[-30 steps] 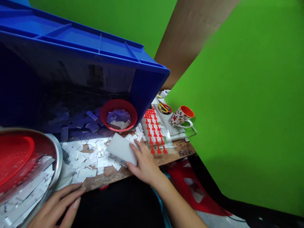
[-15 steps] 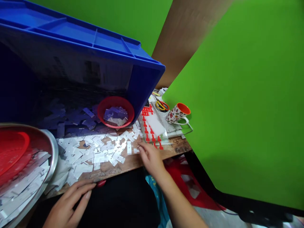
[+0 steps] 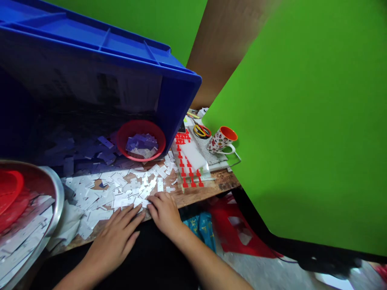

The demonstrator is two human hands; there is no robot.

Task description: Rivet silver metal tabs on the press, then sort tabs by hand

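Small flat white plates (image 3: 130, 187) with tiny holes lie in a loose spread on the wooden table (image 3: 193, 194). My left hand (image 3: 116, 237) rests at the table's front edge, palm down, its fingers stretched towards the nearest plates. Close on its right is my right hand (image 3: 166, 213), fingers lightly bent, thumb and fingertips at the edge of the plates. I see nothing gripped in either hand, though the undersides of the fingers are hidden. Just beyond the right hand lie a single plate (image 3: 160, 184) and a smaller white piece (image 3: 170, 189).
A blue crate (image 3: 178, 92) on its side shelters a red bowl (image 3: 121, 139) of plates. At left stands a metal basin (image 3: 59, 197) with a red basket (image 3: 10, 193). Red stickers on a clear sheet (image 3: 208, 171), scissors (image 3: 198, 129) and a mug (image 3: 218, 141) are at right.
My right hand has moved left, away from the small white piece, to the plates' front edge. My left hand has come forward and right beside it. The view has shifted slightly.
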